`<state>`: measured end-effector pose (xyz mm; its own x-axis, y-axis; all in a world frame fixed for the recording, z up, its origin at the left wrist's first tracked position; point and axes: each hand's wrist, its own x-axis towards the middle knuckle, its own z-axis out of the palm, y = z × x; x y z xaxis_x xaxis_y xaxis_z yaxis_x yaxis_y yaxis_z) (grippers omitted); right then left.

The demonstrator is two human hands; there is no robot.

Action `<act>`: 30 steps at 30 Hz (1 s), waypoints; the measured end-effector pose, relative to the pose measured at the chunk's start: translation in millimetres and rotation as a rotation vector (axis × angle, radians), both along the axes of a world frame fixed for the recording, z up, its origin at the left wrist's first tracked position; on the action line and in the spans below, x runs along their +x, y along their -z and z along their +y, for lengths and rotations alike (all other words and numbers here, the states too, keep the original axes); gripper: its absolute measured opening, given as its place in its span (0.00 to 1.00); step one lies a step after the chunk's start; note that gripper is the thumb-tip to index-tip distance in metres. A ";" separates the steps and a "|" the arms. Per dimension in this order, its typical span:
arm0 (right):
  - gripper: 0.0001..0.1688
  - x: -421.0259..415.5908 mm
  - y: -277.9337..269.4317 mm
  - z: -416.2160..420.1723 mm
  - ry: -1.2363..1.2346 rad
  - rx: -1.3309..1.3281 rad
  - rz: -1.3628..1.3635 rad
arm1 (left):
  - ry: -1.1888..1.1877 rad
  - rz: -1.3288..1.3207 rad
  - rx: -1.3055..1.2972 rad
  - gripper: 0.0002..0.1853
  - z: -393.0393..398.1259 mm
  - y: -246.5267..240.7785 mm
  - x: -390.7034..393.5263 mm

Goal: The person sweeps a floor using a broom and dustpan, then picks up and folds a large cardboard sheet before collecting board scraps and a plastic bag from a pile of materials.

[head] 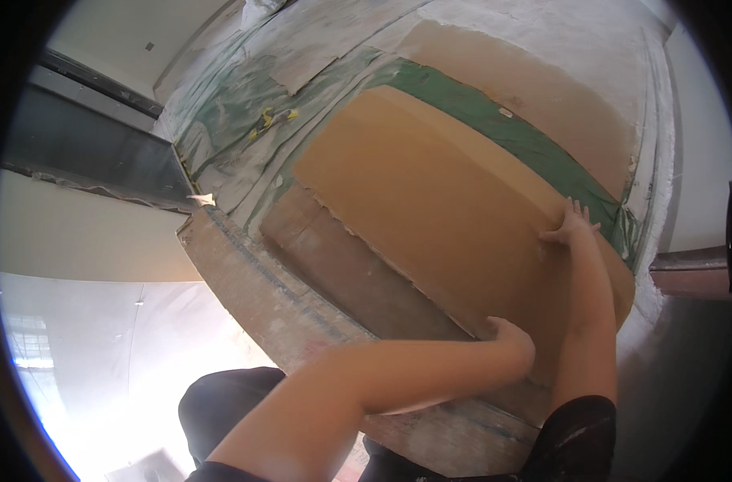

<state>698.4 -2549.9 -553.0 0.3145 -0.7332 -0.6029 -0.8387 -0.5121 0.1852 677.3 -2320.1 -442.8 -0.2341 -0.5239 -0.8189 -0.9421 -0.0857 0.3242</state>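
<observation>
A large brown board, with a ragged near edge and a bend along its far side, lies at a slant before me. My right hand rests on its upper face near the far right edge, fingers spread and nothing gripped. At the board's near edge is my left hand, bent at the wrist. Only part of its thumb side shows; its other fingers are hidden, so its hold on the edge cannot be told. Below the near edge, a darker brown sheet shows.
A worn, dusty board runs along the near side, by my knees. Green sheeting covers floor beyond, with another brown sheet there. Yellow-and-black items lie on the sheeting at the upper left. Walls stand on both sides.
</observation>
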 end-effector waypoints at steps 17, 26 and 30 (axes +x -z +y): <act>0.75 17.9 35.5 -24.7 0.089 0.012 -0.038 | -0.128 0.000 -0.738 0.32 161.4 -68.2 73.1; 0.46 28.5 -8.3 -19.6 -0.203 -0.037 -0.172 | -0.171 -0.109 -0.872 0.29 168.6 -57.3 62.0; 0.25 -10.8 -32.1 19.9 -0.526 -0.227 -0.430 | -0.198 -0.129 -0.894 0.28 172.9 -55.0 61.3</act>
<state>687.6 -2530.0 -520.9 0.8361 -0.5121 -0.1967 -0.5143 -0.8565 0.0439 738.6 -2147.3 -387.8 -0.0078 -0.9945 -0.1042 -0.9704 -0.0176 0.2407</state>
